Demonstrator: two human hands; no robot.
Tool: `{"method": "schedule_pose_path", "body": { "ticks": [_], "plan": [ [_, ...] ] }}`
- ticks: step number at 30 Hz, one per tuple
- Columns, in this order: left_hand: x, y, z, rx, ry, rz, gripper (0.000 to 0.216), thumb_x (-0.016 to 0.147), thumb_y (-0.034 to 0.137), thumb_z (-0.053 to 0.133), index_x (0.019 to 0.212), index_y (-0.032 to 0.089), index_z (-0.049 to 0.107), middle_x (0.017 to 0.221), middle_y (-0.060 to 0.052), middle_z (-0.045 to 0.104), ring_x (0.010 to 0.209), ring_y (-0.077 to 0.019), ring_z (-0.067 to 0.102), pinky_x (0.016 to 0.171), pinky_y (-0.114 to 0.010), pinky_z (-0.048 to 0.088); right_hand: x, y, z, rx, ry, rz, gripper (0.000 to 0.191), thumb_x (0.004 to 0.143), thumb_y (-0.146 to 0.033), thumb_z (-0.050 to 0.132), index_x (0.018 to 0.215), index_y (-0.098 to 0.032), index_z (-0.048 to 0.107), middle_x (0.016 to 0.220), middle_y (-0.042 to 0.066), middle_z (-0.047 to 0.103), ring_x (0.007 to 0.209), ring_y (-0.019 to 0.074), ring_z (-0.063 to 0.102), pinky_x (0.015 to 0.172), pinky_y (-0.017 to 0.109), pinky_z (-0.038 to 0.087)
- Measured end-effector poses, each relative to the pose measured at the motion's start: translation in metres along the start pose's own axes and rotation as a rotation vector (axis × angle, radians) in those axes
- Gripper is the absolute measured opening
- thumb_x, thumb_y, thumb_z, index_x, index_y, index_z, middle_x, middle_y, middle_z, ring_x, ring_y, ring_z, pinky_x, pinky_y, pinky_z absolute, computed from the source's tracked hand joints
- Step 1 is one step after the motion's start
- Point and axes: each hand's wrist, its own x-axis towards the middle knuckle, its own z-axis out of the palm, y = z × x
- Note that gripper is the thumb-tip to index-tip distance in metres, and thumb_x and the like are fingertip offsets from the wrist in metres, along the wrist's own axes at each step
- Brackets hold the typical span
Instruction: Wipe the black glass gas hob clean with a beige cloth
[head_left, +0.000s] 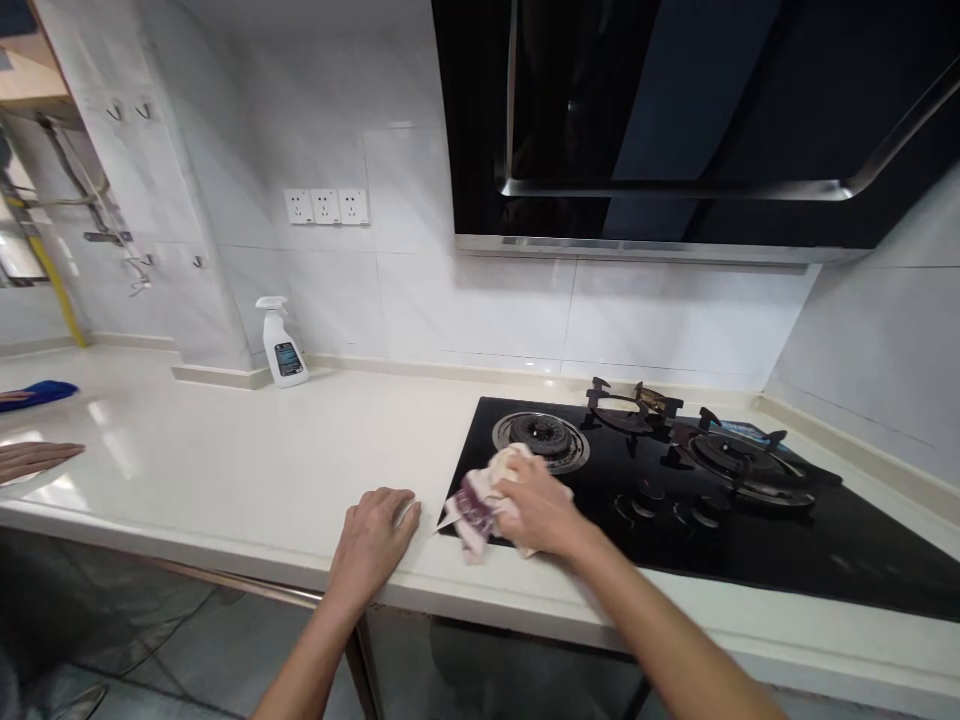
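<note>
My right hand (pixel 541 503) grips a bunched white cloth with a dark purplish patch (pixel 474 500). It presses the cloth on the left front part of the black glass gas hob (pixel 570 530), just in front of the left burner (pixel 540 434). Part of the cloth hangs past the hob's edge onto the white countertop (pixel 247 470). To the left of the hob, my left hand (pixel 377 530) rests on the counter near its front edge, fingers laid down and thumb apart, holding nothing.
Pan supports (pixel 634 410) sit behind and right on the hob, near the right burner (pixel 739 462). A white spray bottle (pixel 283 350) stands by the wall. Overhead juts a black range hood (pixel 675 120). At far left, another person's hands (pixel 37 460) are by a blue cloth (pixel 46 393).
</note>
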Motion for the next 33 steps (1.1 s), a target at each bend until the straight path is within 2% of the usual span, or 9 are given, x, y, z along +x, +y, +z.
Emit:
{"method": "schedule_pose_path", "body": {
  "ticks": [3,6,9,13,16,22,26,29,33],
  "plan": [
    [0.002,-0.006,0.002,-0.03,-0.001,0.0,0.031,0.098,0.034,0.047,0.11,0.025,0.074,0.113,-0.007,0.075,0.111,-0.0268,0.065,0.094,-0.039,0.047,0.016,-0.053,0.021,0.119,0.053,-0.167,0.043,0.087,-0.052,0.07,0.124,-0.03,0.07,0.157,0.008,0.042,0.139,0.0339,0.035,0.113,0.054,0.033],
    [0.004,-0.01,0.002,-0.053,-0.009,-0.015,0.031,0.096,0.03,0.047,0.11,0.025,0.075,0.113,-0.007,0.076,0.111,-0.0257,0.065,0.094,-0.037,0.048,0.027,-0.064,0.024,0.079,0.036,-0.164,0.046,0.088,-0.057,0.069,0.126,-0.032,0.068,0.16,0.005,0.041,0.141,0.0327,0.035,0.112,0.054,0.034],
    [0.005,-0.009,0.0,-0.059,-0.025,-0.028,0.034,0.098,0.038,0.046,0.109,0.024,0.075,0.114,-0.007,0.076,0.114,-0.0272,0.064,0.098,-0.04,0.047,0.022,-0.027,0.012,0.007,0.046,0.034,0.045,0.093,-0.056,0.06,0.129,-0.029,0.066,0.16,0.008,0.041,0.141,0.0358,0.038,0.11,0.057,0.035],
    [0.006,-0.007,-0.002,-0.067,-0.03,-0.046,0.038,0.097,0.044,0.045,0.11,0.023,0.074,0.116,-0.008,0.076,0.117,-0.0288,0.063,0.1,-0.042,0.046,-0.01,0.044,-0.003,-0.075,0.137,0.342,0.049,0.097,-0.049,0.054,0.133,-0.017,0.066,0.156,0.023,0.042,0.132,0.0454,0.046,0.105,0.061,0.037],
    [0.006,-0.006,-0.003,-0.081,-0.033,-0.054,0.041,0.097,0.046,0.043,0.11,0.022,0.074,0.116,-0.008,0.076,0.118,-0.0295,0.063,0.1,-0.043,0.047,-0.035,0.069,-0.005,-0.144,0.165,0.445,0.051,0.099,-0.046,0.053,0.134,-0.011,0.064,0.154,0.028,0.041,0.128,0.0463,0.048,0.105,0.058,0.036],
    [0.007,-0.006,-0.004,-0.085,-0.031,-0.06,0.043,0.096,0.046,0.042,0.11,0.022,0.074,0.118,-0.009,0.076,0.119,-0.0291,0.064,0.101,-0.042,0.047,-0.063,0.063,0.003,-0.206,0.187,0.382,0.046,0.099,-0.043,0.051,0.133,-0.014,0.064,0.151,0.021,0.048,0.126,0.0396,0.049,0.108,0.049,0.037],
    [0.007,-0.007,-0.004,-0.084,-0.033,-0.062,0.044,0.096,0.048,0.041,0.11,0.023,0.075,0.118,-0.007,0.077,0.119,-0.0281,0.065,0.1,-0.041,0.048,-0.1,0.069,0.008,-0.162,0.26,0.259,0.038,0.089,-0.033,0.056,0.122,-0.017,0.067,0.147,0.016,0.052,0.12,0.0336,0.052,0.103,0.045,0.042],
    [0.008,-0.009,-0.003,-0.07,-0.03,-0.061,0.045,0.096,0.049,0.041,0.111,0.023,0.075,0.119,-0.007,0.077,0.119,-0.0282,0.066,0.1,-0.041,0.049,-0.134,0.085,0.01,-0.153,0.325,0.237,0.034,0.083,-0.029,0.057,0.114,-0.018,0.068,0.144,0.015,0.054,0.119,0.0312,0.053,0.101,0.044,0.044],
    [0.009,-0.01,-0.001,-0.039,-0.031,-0.033,0.045,0.096,0.049,0.042,0.112,0.023,0.075,0.12,-0.008,0.076,0.12,-0.0286,0.065,0.101,-0.041,0.048,-0.185,0.127,0.009,-0.261,0.419,0.331,0.033,0.084,-0.035,0.055,0.11,-0.019,0.069,0.138,0.016,0.059,0.117,0.0321,0.056,0.099,0.045,0.047]
  ]
}}
